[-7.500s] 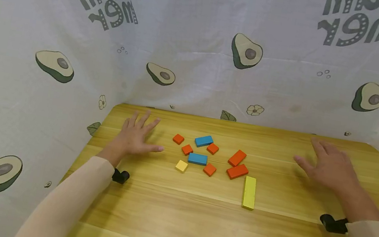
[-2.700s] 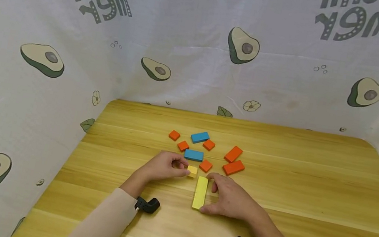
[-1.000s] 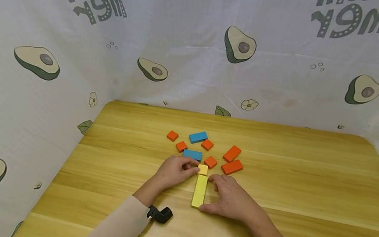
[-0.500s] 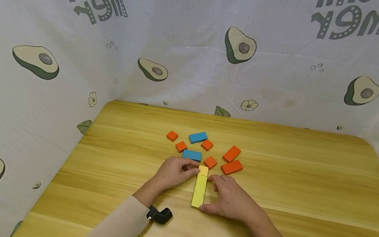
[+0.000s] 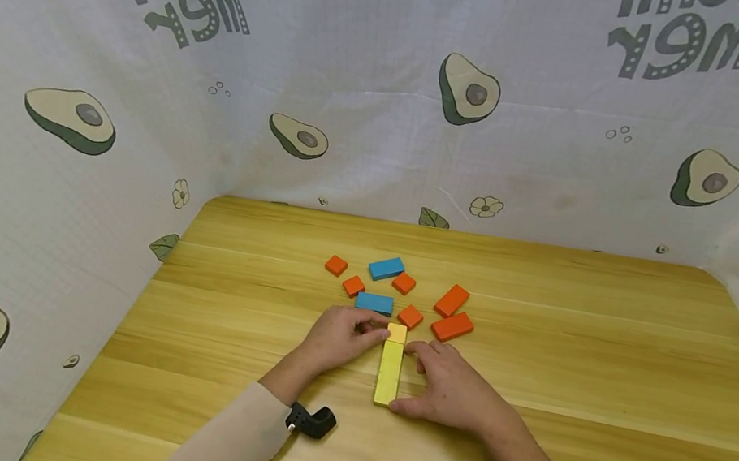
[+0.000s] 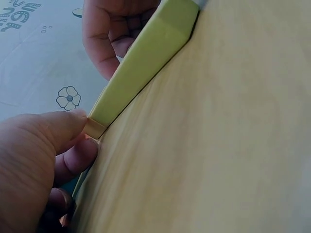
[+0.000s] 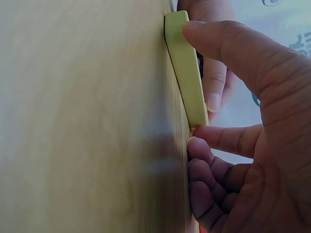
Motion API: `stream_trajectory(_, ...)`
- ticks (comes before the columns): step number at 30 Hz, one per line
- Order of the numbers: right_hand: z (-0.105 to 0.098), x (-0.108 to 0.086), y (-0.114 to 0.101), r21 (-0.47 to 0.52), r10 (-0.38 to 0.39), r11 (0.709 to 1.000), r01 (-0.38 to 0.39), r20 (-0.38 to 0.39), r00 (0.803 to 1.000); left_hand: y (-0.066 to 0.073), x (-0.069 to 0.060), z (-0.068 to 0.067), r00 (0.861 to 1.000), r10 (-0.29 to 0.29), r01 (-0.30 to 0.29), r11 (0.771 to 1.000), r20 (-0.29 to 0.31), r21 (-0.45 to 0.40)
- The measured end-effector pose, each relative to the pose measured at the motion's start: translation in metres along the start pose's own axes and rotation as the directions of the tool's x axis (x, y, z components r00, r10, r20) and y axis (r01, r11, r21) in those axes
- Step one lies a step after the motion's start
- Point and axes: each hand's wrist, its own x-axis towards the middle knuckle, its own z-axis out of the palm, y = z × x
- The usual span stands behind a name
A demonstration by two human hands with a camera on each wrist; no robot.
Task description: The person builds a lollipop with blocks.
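Observation:
In the head view, a long yellow block [image 5: 388,376] lies flat on the wooden table, pointing away from me. A small orange-yellow square block [image 5: 397,333] lies against its far end, in line with it. My left hand [image 5: 337,338] pinches the square block from the left between thumb and fingers; the left wrist view shows the thumb on this block [image 6: 94,128]. From the right, my right hand [image 5: 456,390] holds the long block, thumb near its close end and index finger near its far end. The right wrist view shows that thumb touching the long block [image 7: 183,68].
Just beyond my hands lie two blue blocks, one nearer [image 5: 375,302] and one farther [image 5: 386,268]. Several small red squares [image 5: 409,317] are scattered around them. Two red oblong blocks [image 5: 452,326] lie to the right. A printed cloth [image 5: 380,84] hangs behind the table [image 5: 580,342].
Both hands have come in from the table's sides. The long yellow block has moved left and the square block right, up to its far end. Little differs over the last half second.

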Motion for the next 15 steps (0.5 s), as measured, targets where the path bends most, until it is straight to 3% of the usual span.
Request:
stream_trajectory(2, 0.0, 0.0, 0.0, 0.003, 0.003, 1.0, -0.003, 0.001, 1.0, -0.001, 0.0, -0.001, 1.0, 0.014, -0.014, 1.0, 0.012, 0.0)
stream_trajectory(5, 0.001, 0.001, 0.001, 0.007, 0.007, 1.0, -0.007, 0.001, 1.0, -0.003, -0.001, -0.003, 0.996, 0.08, -0.081, 0.996, 0.05, 0.028)
stream_trajectory(9, 0.001, 0.001, 0.002, 0.006, 0.005, 1.0, -0.005, -0.003, 1.0, -0.004, -0.005, -0.007, 0.978, 0.177, -0.187, 0.978, 0.113, 0.091)
stream_trajectory(15, -0.001, 0.002, 0.003, 0.024, 0.02, 1.0, -0.021, 0.014, 1.0, 0.0, -0.01, -0.009, 0.968, 0.207, -0.226, 0.965, 0.143, 0.13)
